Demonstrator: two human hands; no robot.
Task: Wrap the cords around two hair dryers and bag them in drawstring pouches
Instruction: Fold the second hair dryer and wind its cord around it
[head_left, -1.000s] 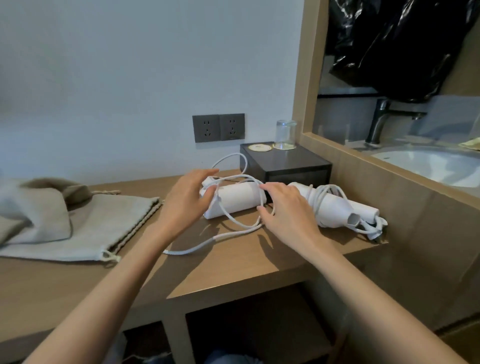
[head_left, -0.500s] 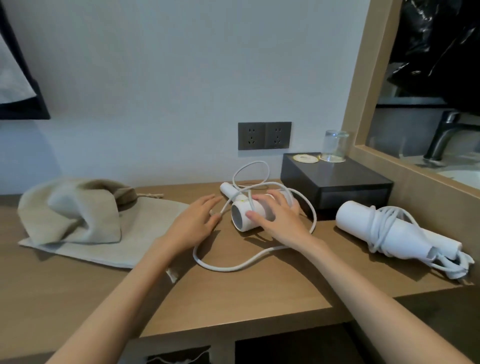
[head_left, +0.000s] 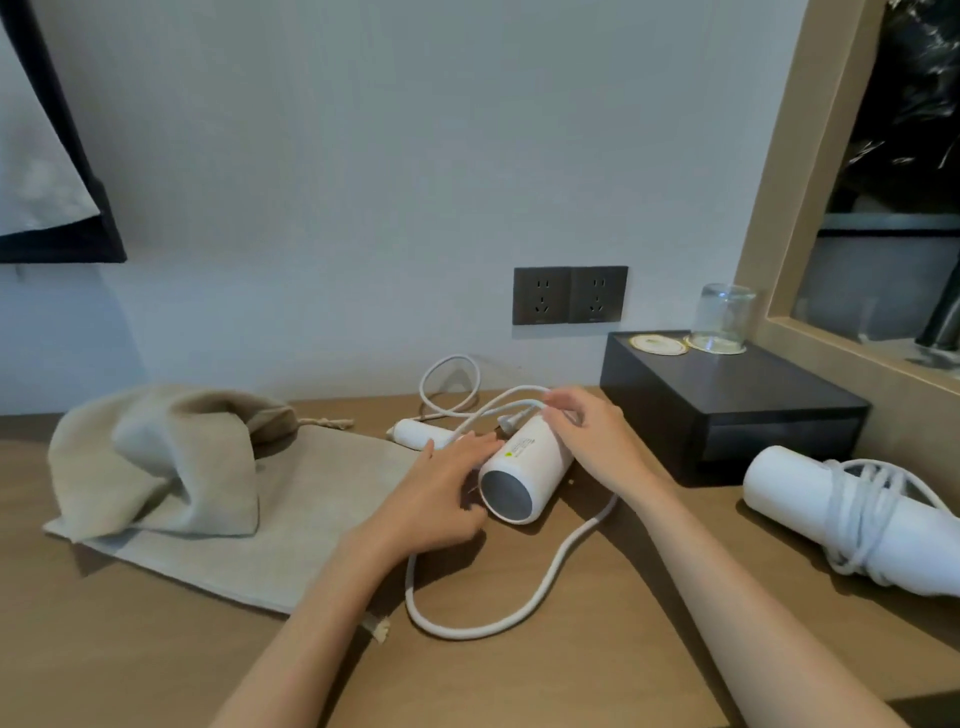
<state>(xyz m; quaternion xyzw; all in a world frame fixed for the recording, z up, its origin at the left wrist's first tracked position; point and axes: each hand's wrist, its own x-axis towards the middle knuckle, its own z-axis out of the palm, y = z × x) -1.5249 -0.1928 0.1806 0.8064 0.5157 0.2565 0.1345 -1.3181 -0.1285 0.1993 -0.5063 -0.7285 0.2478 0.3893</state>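
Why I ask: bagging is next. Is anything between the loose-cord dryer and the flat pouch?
Only the left hand, against the dryer, sits between it and the flat pouch. The loose cord loops on the table in front.

hotel room, upturned glass (head_left: 723, 317), coasters (head_left: 658, 344)

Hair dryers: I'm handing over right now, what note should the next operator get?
Hands: left hand rests against the middle dryer; right hand pinches its cord over the barrel.
Things: that cord lies mostly loose on the table; second dryer lies at right, cord wrapped; flat pouch and crumpled pouch at left.
Done: one dryer wrapped.
Left: wrap this cord, bag both dryers.
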